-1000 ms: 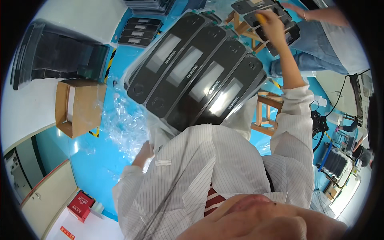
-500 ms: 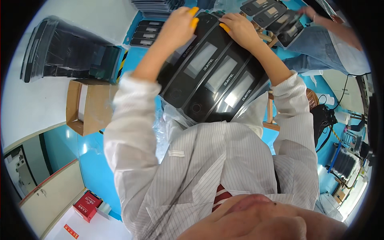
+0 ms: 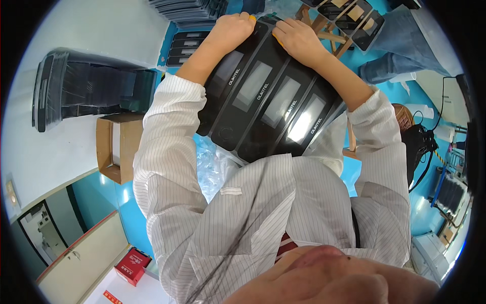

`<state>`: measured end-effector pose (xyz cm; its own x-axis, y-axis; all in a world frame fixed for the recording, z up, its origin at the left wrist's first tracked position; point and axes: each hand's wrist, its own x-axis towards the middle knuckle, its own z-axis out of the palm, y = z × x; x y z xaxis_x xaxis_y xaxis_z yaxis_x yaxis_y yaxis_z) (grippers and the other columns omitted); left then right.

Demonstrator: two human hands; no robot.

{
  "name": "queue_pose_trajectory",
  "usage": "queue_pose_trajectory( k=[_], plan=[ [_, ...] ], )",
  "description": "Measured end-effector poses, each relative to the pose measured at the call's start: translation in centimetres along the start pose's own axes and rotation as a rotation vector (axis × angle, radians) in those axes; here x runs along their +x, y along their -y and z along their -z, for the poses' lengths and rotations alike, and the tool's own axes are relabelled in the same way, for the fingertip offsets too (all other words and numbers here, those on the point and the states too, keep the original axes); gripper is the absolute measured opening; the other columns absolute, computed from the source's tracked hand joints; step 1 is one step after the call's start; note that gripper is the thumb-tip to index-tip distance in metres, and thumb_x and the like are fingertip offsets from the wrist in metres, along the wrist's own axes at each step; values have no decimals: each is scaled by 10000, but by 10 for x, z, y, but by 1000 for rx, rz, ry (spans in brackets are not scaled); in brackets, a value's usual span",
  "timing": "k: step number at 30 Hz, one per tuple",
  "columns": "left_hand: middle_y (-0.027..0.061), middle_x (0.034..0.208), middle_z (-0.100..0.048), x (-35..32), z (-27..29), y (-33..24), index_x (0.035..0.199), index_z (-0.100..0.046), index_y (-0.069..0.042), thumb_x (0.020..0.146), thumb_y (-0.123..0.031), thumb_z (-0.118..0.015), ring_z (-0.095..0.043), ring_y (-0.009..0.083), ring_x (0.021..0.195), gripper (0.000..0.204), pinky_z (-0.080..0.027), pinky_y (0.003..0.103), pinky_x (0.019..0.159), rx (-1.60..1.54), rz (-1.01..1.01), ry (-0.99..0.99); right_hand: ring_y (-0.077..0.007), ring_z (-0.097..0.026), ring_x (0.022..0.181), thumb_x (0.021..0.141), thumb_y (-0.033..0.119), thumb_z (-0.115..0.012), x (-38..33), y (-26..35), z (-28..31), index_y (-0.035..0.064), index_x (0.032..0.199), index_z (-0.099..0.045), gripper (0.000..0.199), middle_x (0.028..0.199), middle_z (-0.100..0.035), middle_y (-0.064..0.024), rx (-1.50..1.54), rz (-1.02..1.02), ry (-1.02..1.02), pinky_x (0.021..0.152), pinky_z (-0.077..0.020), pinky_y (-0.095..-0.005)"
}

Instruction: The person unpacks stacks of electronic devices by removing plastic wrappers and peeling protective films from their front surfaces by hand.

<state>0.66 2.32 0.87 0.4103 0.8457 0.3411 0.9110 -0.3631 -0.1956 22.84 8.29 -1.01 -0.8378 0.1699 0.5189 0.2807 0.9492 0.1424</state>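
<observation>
A glossy black panel sheet [image 3: 238,119] lies across my lap, marked with several phone-shaped panels that each have a pale rectangular window. My left hand [image 3: 234,31], wearing orange-yellow finger cots, is closed at the sheet's far left edge. Near the sheet's far edge, my right hand [image 3: 297,39] has its fingers bent down over the surface, also with a finger cot. Between the two hands, a bit of green shows at the far edge. The fingertips of both hands are partly hidden, and clear plastic [image 3: 208,164] hangs below the sheet.
Stacked dark sheets [image 3: 190,11] stand at the far left, above more black panels [image 3: 187,46]. An open cardboard box [image 3: 119,147] and a wrapped dark stack [image 3: 96,86] are on the left. Wooden stool legs [image 3: 331,38] and a co-worker's jeans [image 3: 400,48] are at the far right.
My left hand has come to the sheet's far edge, its fingers now folded in. My right hand has shifted slightly left. The co-worker's arm has left the view, which has tilted a little.
</observation>
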Motion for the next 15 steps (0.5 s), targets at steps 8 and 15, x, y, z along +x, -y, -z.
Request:
queue_pose_trajectory(
  k=[8,15],
  plan=[
    [136,806,-611,-57,79,-101,874,-560,-22,706,-90,-641,-578,358,768,198,-460,428,740,-739,-21,-223,-346,-580,961,830,20,-591,-38,93,77,44,1027,-561,201,1004,-571,-135,905,-330,13,809,-499,-406],
    [98,744,-538,-43,58,-98,949,-494,-13,825,-137,-730,-494,148,605,294,-410,274,552,-794,394,148,-219,-557,804,932,216,-540,-57,19,69,46,852,-621,205,842,-586,-49,-59,-106,-109,747,-457,-357]
  ],
)
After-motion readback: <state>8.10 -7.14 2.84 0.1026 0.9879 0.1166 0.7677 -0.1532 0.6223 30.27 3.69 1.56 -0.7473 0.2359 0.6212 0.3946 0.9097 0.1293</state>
